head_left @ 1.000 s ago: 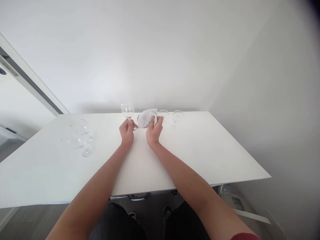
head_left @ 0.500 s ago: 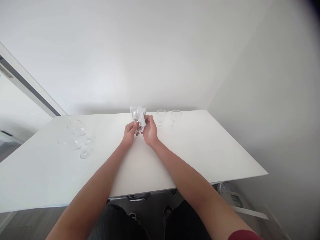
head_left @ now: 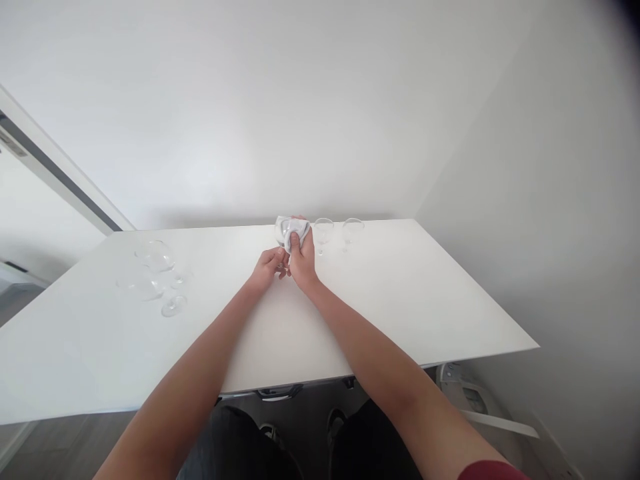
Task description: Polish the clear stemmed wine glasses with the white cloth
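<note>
One stemmed glass [head_left: 281, 235] is sitting mid-table between our hands, near the far edge, and the white cloth [head_left: 299, 229] is now wrapping its bowl! Half a second ago the cloth was hanging beside it; now our right hand [head_left: 303, 257] is clamping it there, thumb pressing on top, where the palm was lying open. Our left hand [head_left: 269, 265] is pinching low down, fingers narrow around the stem, its exact hold partly hidden. We're seeing the glass shifted rightward, too. Just right, two upright glasses [head_left: 323, 231] are standing unmoved; leftward, two more glasses [head_left: 155, 256] are lying on their sides. All are resting on the white table [head_left: 410, 300], against the pale wall [head_left: 300, 100].
</note>
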The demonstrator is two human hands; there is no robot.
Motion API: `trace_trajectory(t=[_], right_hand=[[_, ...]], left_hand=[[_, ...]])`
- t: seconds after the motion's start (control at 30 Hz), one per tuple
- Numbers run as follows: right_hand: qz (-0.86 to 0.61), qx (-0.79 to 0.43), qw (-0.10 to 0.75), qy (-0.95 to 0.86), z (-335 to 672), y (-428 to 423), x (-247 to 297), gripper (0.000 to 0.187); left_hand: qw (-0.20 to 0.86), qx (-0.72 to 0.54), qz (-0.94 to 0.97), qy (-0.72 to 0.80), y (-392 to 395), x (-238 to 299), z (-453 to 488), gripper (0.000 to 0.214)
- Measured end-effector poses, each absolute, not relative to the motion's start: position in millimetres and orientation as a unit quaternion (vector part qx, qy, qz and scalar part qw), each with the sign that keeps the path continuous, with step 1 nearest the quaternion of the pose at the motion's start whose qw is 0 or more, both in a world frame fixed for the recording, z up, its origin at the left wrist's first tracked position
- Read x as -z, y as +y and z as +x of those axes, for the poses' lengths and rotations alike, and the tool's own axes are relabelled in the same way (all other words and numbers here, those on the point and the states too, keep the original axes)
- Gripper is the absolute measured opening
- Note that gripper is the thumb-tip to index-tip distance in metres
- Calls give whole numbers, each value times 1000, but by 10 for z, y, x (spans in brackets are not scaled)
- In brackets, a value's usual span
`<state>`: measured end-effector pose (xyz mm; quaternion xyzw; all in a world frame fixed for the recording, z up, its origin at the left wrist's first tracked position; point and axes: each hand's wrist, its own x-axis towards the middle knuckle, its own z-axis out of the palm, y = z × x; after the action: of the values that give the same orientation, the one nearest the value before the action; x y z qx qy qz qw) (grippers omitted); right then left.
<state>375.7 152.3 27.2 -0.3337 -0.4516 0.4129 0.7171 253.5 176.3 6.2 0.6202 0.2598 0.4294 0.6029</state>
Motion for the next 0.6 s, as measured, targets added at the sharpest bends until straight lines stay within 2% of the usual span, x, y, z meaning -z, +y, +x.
trace_trajectory(t=[0.07, 0.2, 0.27, 0.37, 0.47, 0.53, 0.6], right_hand=[[-346, -383, 734, -441, 3776, 1530, -279, 58], [-292, -548, 658, -427, 3880, 1551, -351, 61], [-260, -586, 635, -431, 3893, 1529, -397, 61], [-291, -495, 696, -432, 3839, 1459, -435, 47], [-368, -346, 755, -417, 3792, 1424, -414, 51], [-372, -361, 758, -395, 3806, 1453, -380, 48], [-326, -477, 727, -372, 3842, 1507, -351, 42]], left_hand=[[637, -397, 615, 242, 1749, -76, 2535, 49], [748, -308, 559, 182, 1785, -144, 2431, 50], [770, -285, 548, 162, 1814, -157, 2386, 52], [752, -316, 553, 168, 1822, -141, 2388, 52], [736, -322, 562, 195, 1794, -126, 2427, 48], [751, -287, 560, 198, 1782, -129, 2432, 49], [769, -251, 555, 192, 1788, -140, 2413, 51]])
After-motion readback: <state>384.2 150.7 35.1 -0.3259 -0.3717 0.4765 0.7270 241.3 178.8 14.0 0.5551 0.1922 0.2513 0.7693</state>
